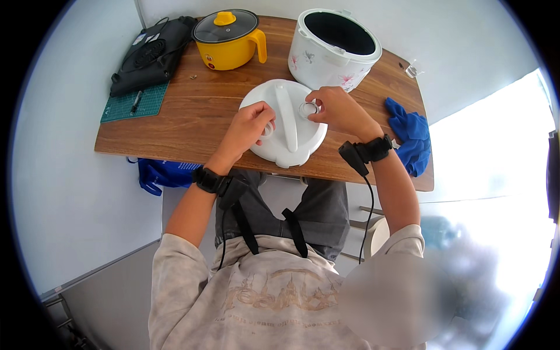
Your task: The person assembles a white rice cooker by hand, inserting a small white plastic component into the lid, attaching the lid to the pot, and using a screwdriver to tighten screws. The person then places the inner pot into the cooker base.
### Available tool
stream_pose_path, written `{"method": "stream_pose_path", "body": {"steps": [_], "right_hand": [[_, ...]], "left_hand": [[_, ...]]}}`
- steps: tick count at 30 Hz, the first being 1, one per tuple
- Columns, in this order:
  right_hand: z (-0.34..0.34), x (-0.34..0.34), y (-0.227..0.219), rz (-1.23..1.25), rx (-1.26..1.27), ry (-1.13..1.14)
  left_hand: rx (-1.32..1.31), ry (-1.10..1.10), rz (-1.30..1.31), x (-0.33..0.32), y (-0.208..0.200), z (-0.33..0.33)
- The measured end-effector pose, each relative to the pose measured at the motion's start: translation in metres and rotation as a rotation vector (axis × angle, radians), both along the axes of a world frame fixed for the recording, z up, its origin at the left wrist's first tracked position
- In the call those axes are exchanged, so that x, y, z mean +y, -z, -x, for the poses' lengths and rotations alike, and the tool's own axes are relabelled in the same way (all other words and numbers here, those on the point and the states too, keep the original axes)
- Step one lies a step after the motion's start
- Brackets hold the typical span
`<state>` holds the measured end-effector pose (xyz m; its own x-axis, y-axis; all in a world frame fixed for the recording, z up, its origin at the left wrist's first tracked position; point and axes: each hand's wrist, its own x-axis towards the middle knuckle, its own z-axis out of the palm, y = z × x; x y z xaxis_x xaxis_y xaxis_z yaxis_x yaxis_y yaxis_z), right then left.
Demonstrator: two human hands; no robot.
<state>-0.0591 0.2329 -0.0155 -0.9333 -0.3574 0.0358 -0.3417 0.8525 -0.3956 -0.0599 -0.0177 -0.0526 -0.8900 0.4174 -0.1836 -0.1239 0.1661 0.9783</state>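
On the table in front of me lies a round white lid [261, 153] with a raised bar handle [286, 119] across its middle. My left hand [248, 129] is over the lid's left side, fingers closed on a small round whitish piece [267, 129], partly hidden by them. Between the thumb and fingers of my right hand [340, 109] is a small clear ring-shaped piece [308, 109], over the lid's right side. Whether either piece touches the lid, I cannot tell. Behind the lid stands a white rice cooker body [303, 61] with a flower print, uncovered, its inside dark.
A yellow electric pot [230, 53] with a glass lid stands at the back left. Beside it a black case [146, 58] overlaps a green cutting mat [149, 104] bearing a pen [137, 101]. A blue cloth [410, 133] lies at the right edge. A blue bag [166, 173] is below the table.
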Motion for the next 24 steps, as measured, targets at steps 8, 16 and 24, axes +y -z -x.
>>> {"method": "stream_pose_path", "body": {"steps": [8, 16, 24], "right_hand": [[0.004, -0.002, -0.001, -0.011, -0.041, 0.048], [0.003, -0.009, -0.006, -0.015, -0.072, 0.111], [0.005, -0.005, 0.002, 0.054, -0.043, 0.087]], "left_hand": [[0.002, -0.003, -0.002, -0.001, 0.003, 0.001], [-0.001, -0.002, -0.015, 0.001, 0.002, 0.001], [-0.002, -0.007, -0.011, 0.002, 0.004, 0.001]]}}
